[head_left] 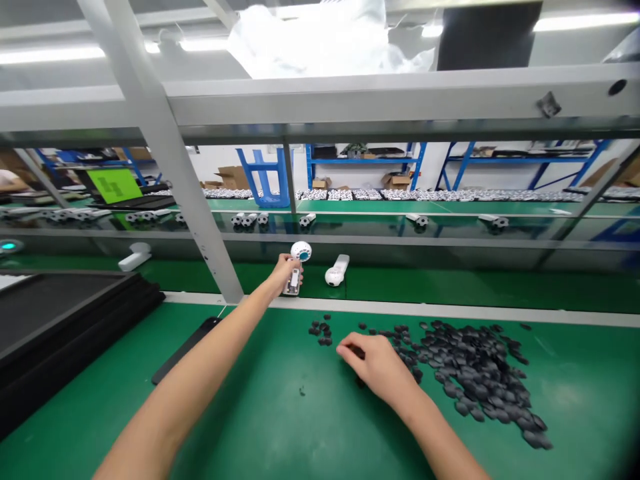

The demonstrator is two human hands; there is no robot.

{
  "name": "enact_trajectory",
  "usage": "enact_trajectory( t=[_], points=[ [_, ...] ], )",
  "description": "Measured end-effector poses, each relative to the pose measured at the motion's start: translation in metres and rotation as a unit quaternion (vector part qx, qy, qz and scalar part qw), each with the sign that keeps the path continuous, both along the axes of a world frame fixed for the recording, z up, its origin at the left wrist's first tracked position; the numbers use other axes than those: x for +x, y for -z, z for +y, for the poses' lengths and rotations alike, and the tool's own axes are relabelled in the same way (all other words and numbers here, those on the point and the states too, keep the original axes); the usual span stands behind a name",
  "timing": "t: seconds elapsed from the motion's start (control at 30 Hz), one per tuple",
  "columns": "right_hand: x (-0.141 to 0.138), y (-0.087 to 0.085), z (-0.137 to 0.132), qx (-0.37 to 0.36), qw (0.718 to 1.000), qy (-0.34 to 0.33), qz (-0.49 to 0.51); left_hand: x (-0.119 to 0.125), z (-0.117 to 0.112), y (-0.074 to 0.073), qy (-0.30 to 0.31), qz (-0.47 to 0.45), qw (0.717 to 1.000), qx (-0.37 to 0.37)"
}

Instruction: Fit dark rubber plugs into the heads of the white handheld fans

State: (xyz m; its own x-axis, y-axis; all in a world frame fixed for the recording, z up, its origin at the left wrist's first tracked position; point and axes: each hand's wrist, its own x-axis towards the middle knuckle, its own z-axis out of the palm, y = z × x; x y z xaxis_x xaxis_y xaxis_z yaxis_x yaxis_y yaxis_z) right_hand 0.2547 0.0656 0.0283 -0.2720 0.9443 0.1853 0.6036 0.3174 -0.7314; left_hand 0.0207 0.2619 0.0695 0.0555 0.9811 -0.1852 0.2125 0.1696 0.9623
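My left hand [287, 270] reaches forward to the edge of the conveyor and is closed around a white handheld device [301, 251]. It has a round, ball-patterned head with a teal centre, and its handle looks uncovered, with inner parts showing. Another white device [337, 271] lies on the belt just to the right. Over the green table, my right hand [375, 363] has its thumb and fingers drawn together beside small black pieces [400, 340]. Whatever is between those fingertips is hidden. A large heap of the same black pieces [480, 367] spreads to the right.
A long black object [185, 350] lies under my left forearm. Stacked black trays [65, 333] fill the left side. A slanted white post [165, 147] rises at the belt's edge. More devices [417, 219] lie on the far line, near a blue stool [267, 180].
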Motion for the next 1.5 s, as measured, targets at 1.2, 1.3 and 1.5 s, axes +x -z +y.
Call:
enact_trajectory(
  t=[1.2, 1.3, 1.5],
  points=[
    [-0.039, -0.007, -0.028, 0.055, 0.994, -0.030, 0.092, -0.005, -0.200, 0.029, 0.092, -0.246, 0.965, 0.013],
    [-0.049, -0.005, -0.031, 0.054, 0.992, -0.013, 0.114, -0.006, -0.201, 0.034, 0.109, -0.215, 0.970, 0.040],
    [-0.052, -0.001, -0.032, 0.083, 0.992, 0.002, 0.090, -0.007, -0.203, 0.036, 0.147, -0.086, 0.979, 0.116]
  ],
)
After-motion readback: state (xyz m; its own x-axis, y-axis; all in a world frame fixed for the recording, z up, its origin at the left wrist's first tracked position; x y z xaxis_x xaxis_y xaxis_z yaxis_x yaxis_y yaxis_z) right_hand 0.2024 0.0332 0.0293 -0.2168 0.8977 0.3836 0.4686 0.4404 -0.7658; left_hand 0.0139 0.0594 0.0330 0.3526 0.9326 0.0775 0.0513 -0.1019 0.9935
